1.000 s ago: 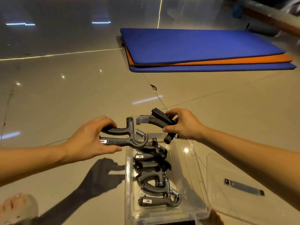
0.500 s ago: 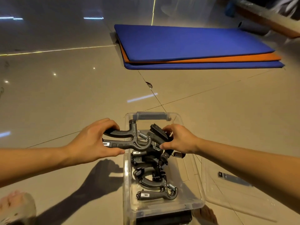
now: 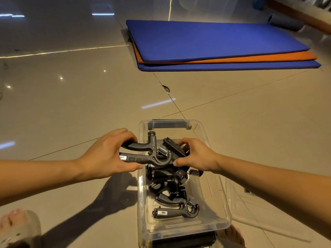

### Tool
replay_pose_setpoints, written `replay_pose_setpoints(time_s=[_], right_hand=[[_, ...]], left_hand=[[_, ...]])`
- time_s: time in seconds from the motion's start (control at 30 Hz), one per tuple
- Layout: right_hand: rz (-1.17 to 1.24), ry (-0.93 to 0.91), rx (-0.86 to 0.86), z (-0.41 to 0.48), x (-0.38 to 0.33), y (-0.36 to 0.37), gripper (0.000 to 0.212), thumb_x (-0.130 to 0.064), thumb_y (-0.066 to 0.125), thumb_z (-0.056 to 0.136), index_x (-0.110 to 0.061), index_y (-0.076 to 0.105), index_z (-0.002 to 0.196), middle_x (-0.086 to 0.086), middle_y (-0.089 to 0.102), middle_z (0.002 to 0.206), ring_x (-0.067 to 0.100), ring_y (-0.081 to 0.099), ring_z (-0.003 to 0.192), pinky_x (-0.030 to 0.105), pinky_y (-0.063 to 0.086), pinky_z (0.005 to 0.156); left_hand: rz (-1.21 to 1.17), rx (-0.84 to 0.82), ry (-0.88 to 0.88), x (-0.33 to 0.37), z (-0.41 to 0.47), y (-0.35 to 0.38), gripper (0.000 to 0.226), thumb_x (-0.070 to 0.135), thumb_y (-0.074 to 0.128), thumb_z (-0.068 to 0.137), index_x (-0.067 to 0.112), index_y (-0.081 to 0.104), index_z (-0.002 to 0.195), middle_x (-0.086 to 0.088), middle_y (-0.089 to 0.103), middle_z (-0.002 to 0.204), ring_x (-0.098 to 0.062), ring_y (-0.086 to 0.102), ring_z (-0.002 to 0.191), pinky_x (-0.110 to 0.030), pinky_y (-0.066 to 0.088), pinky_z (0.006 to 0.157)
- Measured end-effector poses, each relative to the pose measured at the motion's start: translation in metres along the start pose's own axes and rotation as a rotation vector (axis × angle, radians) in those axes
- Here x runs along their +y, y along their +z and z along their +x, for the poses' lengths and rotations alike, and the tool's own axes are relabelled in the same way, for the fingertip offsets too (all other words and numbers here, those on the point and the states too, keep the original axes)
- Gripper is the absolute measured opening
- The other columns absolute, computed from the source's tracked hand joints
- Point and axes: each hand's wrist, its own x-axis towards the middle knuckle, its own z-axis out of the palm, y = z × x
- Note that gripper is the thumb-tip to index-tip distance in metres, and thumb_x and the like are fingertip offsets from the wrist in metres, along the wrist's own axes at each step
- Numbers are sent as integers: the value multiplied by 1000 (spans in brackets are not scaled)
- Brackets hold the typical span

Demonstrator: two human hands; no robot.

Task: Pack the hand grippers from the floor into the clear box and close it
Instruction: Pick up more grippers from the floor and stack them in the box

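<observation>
A clear box (image 3: 222,217) stands on the floor in front of me with several black hand grippers (image 3: 176,208) piled inside. My left hand (image 3: 105,154) grips the two handles of one black hand gripper (image 3: 143,154) over the box's left rim, its spring end above the pile. My right hand (image 3: 197,156) holds a second black hand gripper (image 3: 174,146) low inside the far half of the box, its lower part hidden by my palm. The clear lid (image 3: 249,210) lies flat on the floor just right of the box.
A stack of blue and orange mats (image 3: 215,45) lies on the glossy tiled floor farther ahead. My bare feet show at the bottom left (image 3: 16,228) and beside the box's near right corner (image 3: 234,235). A dark roll (image 3: 284,21) lies at the far right.
Both hands have come down toward the box with their hand grippers. The right one has sunk from above the far rim into the box; the left one has shifted over the left rim.
</observation>
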Motion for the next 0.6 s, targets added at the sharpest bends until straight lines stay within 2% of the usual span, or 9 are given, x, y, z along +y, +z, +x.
replay_pose_setpoints(time_s=[0.1, 0.3, 0.33, 0.4, 0.47, 0.6], right_hand=[[-58, 8, 119, 7, -2, -11, 53, -25, 85, 75, -18, 60, 122, 2, 70, 101, 19, 72, 87, 40, 63, 79], [-3, -24, 302, 20, -5, -41, 50, -26, 82, 77, -19, 63, 122, -4, 67, 102, 11, 67, 92, 19, 54, 69], [26, -15, 321, 22, -4, -46, 45, -28, 82, 76, -20, 64, 116, -3, 68, 100, 11, 67, 90, 21, 56, 69], [86, 13, 358, 24, -3, -55, 33, -30, 81, 75, -20, 65, 103, 3, 69, 95, 20, 71, 87, 37, 62, 74], [144, 42, 393, 24, 0, -67, 34, -30, 80, 75, -15, 67, 102, 9, 70, 94, 27, 72, 85, 48, 62, 75], [251, 103, 444, 18, 13, -83, 39, -27, 80, 76, -9, 66, 108, 16, 71, 97, 31, 73, 85, 51, 61, 74]], left_hand=[[110, 14, -2, -5, 5, 0, 60, 78, 67, 67, 33, 62, 106, 19, 52, 98, -3, 51, 92, -30, 51, 79], [306, -33, 137, -5, 16, -1, 63, 84, 58, 73, 30, 64, 105, 15, 47, 96, -8, 43, 88, -29, 40, 80], [320, -48, 163, -2, 19, 1, 63, 83, 58, 74, 30, 65, 107, 14, 48, 96, -8, 43, 89, -30, 41, 81], [339, -78, 214, 6, 23, 8, 63, 81, 59, 76, 30, 66, 111, 16, 47, 97, -7, 42, 90, -29, 40, 83], [322, -80, 232, 12, 25, 15, 61, 79, 62, 75, 32, 66, 113, 19, 43, 97, -5, 40, 90, -28, 38, 82], [328, -78, 227, 20, 34, 25, 56, 80, 61, 74, 35, 61, 106, 22, 41, 95, -4, 38, 88, -30, 40, 81]])
